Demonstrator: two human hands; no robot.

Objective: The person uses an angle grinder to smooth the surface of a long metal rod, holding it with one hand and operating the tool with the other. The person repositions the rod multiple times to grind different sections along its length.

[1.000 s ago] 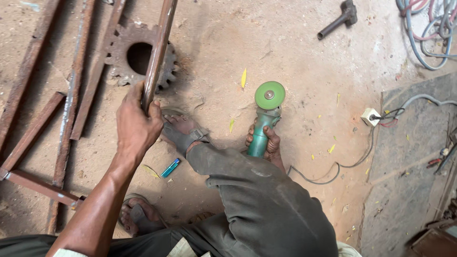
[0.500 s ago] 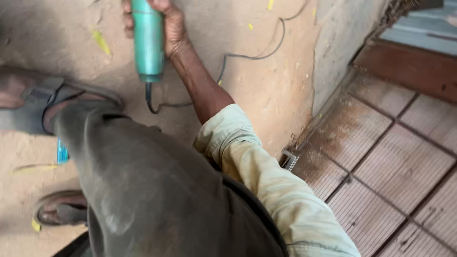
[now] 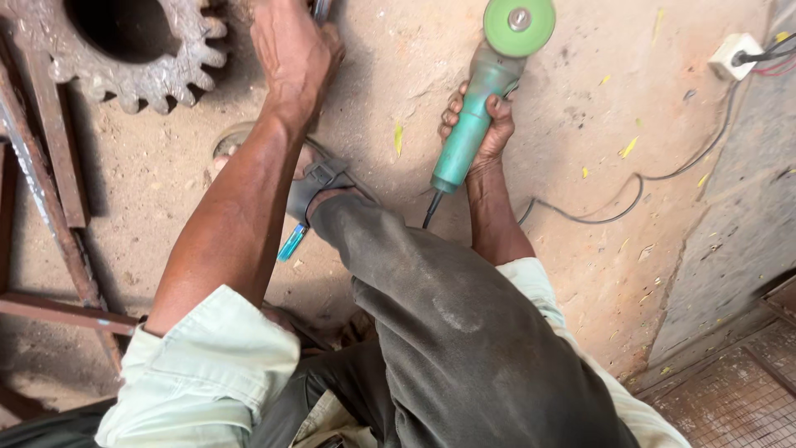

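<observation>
My right hand [image 3: 485,124] grips the teal body of an angle grinder [image 3: 473,124], whose green disc [image 3: 519,26] points away from me near the top edge. My left hand [image 3: 290,54] is closed around a rusty metal bar [image 3: 322,8] at the top of the view; only a short stub of the bar shows above the fingers. A large rusty gear [image 3: 133,50] with a round hole lies just left of that hand. My bent knee in dark trousers fills the lower middle, and my sandalled foot [image 3: 319,187] rests on the ground between my arms.
Rusty angle-iron bars [image 3: 50,191] form a frame along the left. The grinder's black cable [image 3: 630,195] runs across the sandy floor to a white socket [image 3: 736,54] at upper right. A small blue marker [image 3: 292,242] lies by my foot. A metal grate [image 3: 738,398] sits at lower right.
The view swung away to the right and down, then back up to the work area. Both hands keep their grips; the grinder and gear now appear closer.
</observation>
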